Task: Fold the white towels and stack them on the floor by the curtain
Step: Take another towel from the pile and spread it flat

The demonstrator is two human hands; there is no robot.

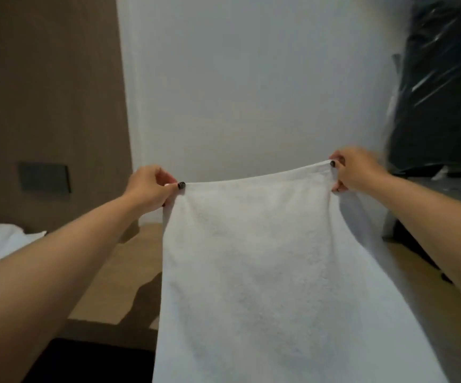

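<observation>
A white towel [254, 272] hangs spread out in front of me, held up by its top edge. My left hand [149, 189] pinches the top left corner between thumb and fingers. My right hand [353, 170] pinches the top right corner, a little higher than the left. The towel drops straight down past the bottom of the view, so its lower end is hidden. A second layer of the cloth shows behind the right edge.
A white wall [251, 78] stands straight ahead, with a brown wood panel [47, 92] and a dark switch plate [44, 176] to the left. White bedding [0, 244] lies at the left. A dark plastic-wrapped object [441, 87] on a stand fills the right. Wooden floor [130, 266] lies below.
</observation>
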